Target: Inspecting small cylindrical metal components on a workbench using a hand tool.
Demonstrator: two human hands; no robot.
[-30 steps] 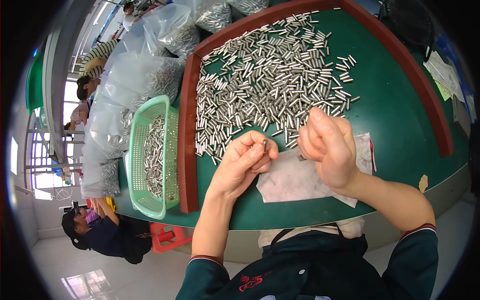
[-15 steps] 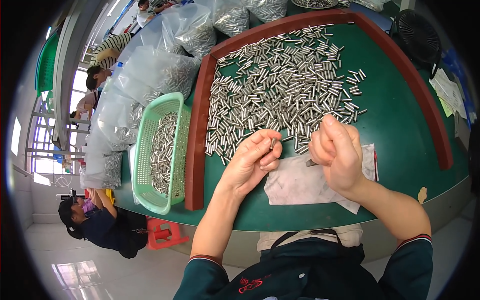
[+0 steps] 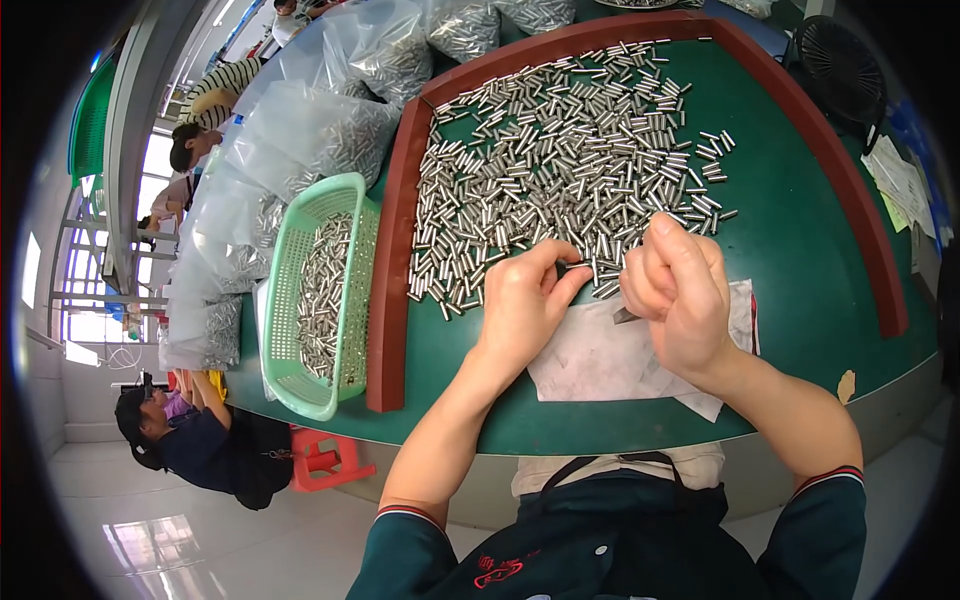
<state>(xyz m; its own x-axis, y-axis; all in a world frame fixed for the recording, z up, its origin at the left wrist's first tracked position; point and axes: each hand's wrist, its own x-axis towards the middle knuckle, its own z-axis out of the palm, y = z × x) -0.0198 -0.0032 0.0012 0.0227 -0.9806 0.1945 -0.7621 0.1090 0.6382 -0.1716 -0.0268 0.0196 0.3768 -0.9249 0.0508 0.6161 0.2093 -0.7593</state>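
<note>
A wide pile of short shiny metal pins [image 3: 540, 150] covers the green tabletop inside a dark red frame. My left hand [image 3: 522, 305] is at the near edge of the pile, thumb and forefinger pinched around a small metal pin that is mostly hidden between them. To its right my right hand [image 3: 685, 300] is closed in a fist, thumb uppermost. A short grey end of something sticks out under its curled fingers; the rest is covered. Below both hands lies a stained white cloth [image 3: 590, 360].
The red frame [image 3: 393, 260] borders the pile. Left of it stands a light green plastic basket [image 3: 283, 345] of pins. Clear bags of pins [image 3: 345, 130] line the far left. A black fan [image 3: 838, 70] and papers [image 3: 893, 180] are at right. Other people sit at left.
My left hand has turned over, its back now facing up, and has moved slightly right and up toward the pins. My right hand stays almost in place, still closed.
</note>
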